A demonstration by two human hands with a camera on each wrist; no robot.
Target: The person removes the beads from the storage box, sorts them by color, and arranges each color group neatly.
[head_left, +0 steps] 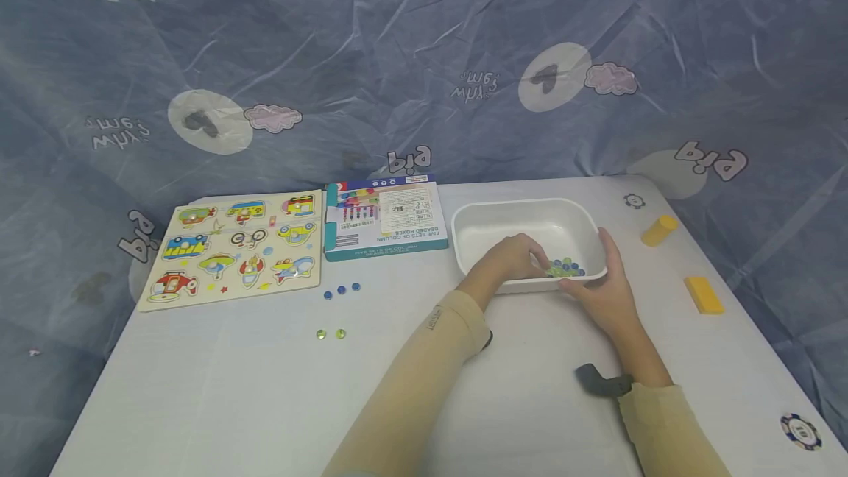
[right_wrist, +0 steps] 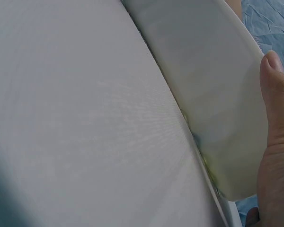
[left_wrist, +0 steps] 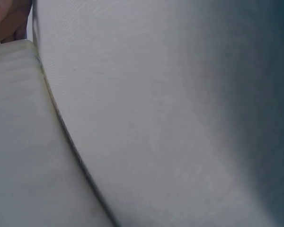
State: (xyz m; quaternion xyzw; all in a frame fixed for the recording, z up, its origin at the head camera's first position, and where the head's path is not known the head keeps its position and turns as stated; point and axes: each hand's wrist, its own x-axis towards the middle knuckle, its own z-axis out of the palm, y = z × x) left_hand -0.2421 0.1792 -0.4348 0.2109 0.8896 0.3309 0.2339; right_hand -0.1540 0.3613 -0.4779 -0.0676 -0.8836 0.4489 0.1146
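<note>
A white plastic tub [head_left: 506, 213] stands on the table, with small blue and green glass beads [head_left: 567, 269] gathered in its front right corner. My left hand [head_left: 510, 260] reaches over the front wall into the tub, fingers bent down beside the beads. Its fingertips are hidden, so whether it pinches a bead does not show. My right hand [head_left: 609, 293] grips the tub's right end, thumb along the near rim and fingers round the outer side. In the right wrist view that thumb [right_wrist: 277, 104] lies against the tub's wall [right_wrist: 217, 94].
Left of the tub lie three blue beads [head_left: 341, 290] in a row and two green beads [head_left: 341, 333] nearer me. Behind them are a wooden vehicle puzzle [head_left: 225, 241] and a flat cardboard box [head_left: 387, 219]. A yellow cylinder [head_left: 659, 230] and yellow block [head_left: 704, 295] sit at right.
</note>
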